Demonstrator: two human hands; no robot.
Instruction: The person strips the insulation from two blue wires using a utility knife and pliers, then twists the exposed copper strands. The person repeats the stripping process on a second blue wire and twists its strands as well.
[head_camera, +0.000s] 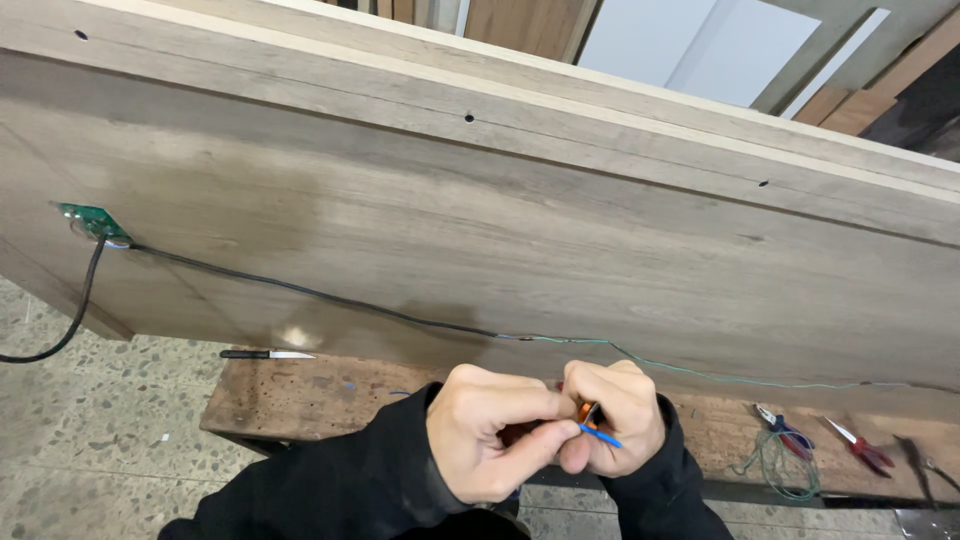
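My left hand (490, 430) and my right hand (618, 415) are pressed together low in the head view, just above a worn wooden bench (300, 395). Between the fingertips I pinch thin wires, an orange piece (590, 412) and a blue wire end (603, 436) sticking out to the right. Both hands are closed on these wires. Behind the hands stands a large grey-brown wood panel (480, 220). A black cable (300, 290) runs across it from a small green circuit board (92, 220) at the left and continues as a thin green wire (700, 375) to the right.
A knife with a black handle (265, 354) lies on the bench's left end. Blue-handled pliers (785, 430), a coil of green wire (780, 470), red-handled pliers (860, 448) and another dark tool (915, 460) lie at the right. Speckled floor (80, 440) lies at the left.
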